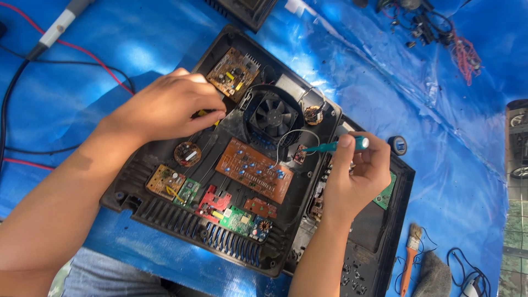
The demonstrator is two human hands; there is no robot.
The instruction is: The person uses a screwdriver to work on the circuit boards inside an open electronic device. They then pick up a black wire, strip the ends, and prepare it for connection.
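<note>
Head view: an opened black casing (pixel 165 217) is laid on a blue sheet (pixel 429 110), boards and a fan (pixel 273 116) exposed inside. The left hand (pixel 165 107) is curled at the casing's 11 o'clock, fingertips pinched on a small yellow part (pixel 204 114) just beside a brown board (pixel 233 72). A teal screwdriver (pixel 335 146) is gripped by the right hand (pixel 357 176) at 3 o'clock, tip aimed toward 9, near a small board (pixel 300 154) with white wires. An orange board (pixel 254 170) is seen at centre. A brush (pixel 410 258) lies at 5 o'clock, a tape roll (pixel 398 145) just past the screwdriver.
</note>
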